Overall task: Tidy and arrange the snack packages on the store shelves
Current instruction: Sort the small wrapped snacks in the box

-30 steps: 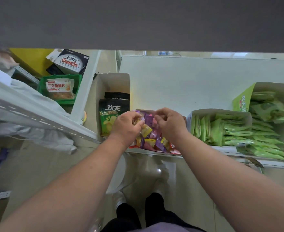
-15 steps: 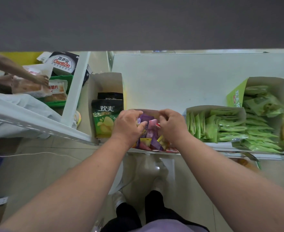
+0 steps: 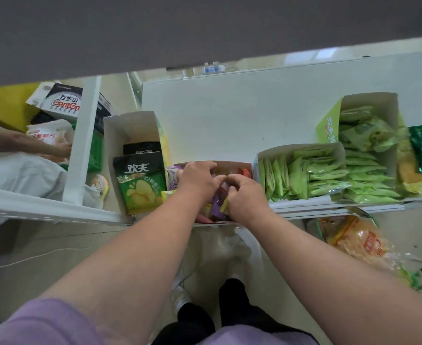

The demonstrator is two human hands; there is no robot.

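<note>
Both hands are buried in the open cardboard box (image 3: 232,166) of small mixed snack packets (image 3: 217,204) at the shelf (image 3: 230,115) front edge. The left hand (image 3: 198,179) is curled tight, fingers tucked down among the glossy purple, yellow and red wrappers; the right hand (image 3: 245,195) is curled the same way, fingertips pinched on the crinkly packets. Knuckles are nearly touching. Exactly which packet is caught in each grip can't be told, too much is hidden. Just left, a tall white carton (image 3: 132,131) is seen with a shiny green chip bag (image 3: 140,181) standing upright. To the right, flat lime-green sachets (image 3: 304,174) are packed on edge in a low box.
</note>
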